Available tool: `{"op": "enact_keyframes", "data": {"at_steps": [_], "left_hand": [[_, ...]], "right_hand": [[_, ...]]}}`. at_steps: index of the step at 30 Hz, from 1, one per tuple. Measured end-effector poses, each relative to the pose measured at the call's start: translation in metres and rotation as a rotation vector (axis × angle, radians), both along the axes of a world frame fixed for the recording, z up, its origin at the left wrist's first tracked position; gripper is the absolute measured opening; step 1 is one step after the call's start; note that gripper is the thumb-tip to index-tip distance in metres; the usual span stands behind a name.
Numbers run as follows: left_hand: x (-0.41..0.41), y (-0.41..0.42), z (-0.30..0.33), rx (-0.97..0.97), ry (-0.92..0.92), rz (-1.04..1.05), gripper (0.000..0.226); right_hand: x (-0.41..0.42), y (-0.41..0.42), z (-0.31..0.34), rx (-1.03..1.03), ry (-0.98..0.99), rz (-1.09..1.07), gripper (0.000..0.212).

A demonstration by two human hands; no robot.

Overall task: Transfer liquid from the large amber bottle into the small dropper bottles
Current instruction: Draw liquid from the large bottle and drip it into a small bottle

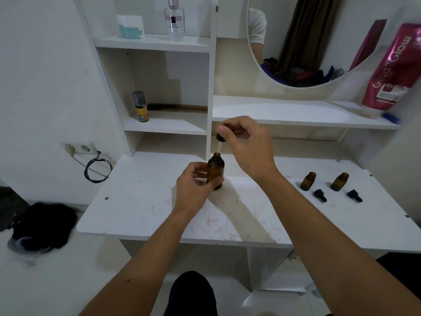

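The left hand grips the large amber bottle upright on the tabletop, steadying it. Directly above, the right hand pinches the dropper, tip in its neck. The small dropper bottles wait uncapped, well right.

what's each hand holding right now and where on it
The left hand holds the large amber bottle around its lower body on the table. The right hand pinches the dropper by its black rubber bulb, glass tip in the bottle's neck.
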State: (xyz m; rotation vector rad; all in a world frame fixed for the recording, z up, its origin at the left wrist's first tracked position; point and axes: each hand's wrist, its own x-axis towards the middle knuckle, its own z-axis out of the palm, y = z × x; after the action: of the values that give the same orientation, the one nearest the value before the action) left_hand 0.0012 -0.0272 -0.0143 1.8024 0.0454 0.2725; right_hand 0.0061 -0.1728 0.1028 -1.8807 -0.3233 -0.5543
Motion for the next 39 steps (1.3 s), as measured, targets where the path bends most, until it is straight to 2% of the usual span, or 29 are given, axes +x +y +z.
{"op": "enact_keyframes", "data": {"at_steps": [4,10,15,21,33,39], "left_hand": [[-0.006,-0.002,0.000,0.006,-0.012,0.028,0.057],[-0.024,-0.010,-0.003,-0.018,-0.040,0.114,0.055],[-0.041,-0.035,-0.009,-0.015,-0.066,0.025,0.045],[-0.034,-0.076,-0.006,0.022,-0.047,-0.172,0.044],[0.017,-0.121,-0.014,0.180,-0.035,-0.222,0.052],[0.025,-0.123,-0.018,0.217,-0.041,-0.272,0.032]], "right_hand": [[-0.002,-0.006,0.010,0.035,-0.059,-0.039,0.016],[-0.013,-0.032,0.024,0.156,-0.114,-0.125,0.015],[-0.024,-0.068,0.017,0.213,-0.077,-0.169,0.015],[-0.035,-0.113,-0.004,0.167,-0.036,-0.252,0.015],[-0.021,-0.136,-0.039,0.127,-0.010,-0.272,0.013],[-0.016,-0.134,-0.051,0.061,0.023,-0.246,0.011]]}}
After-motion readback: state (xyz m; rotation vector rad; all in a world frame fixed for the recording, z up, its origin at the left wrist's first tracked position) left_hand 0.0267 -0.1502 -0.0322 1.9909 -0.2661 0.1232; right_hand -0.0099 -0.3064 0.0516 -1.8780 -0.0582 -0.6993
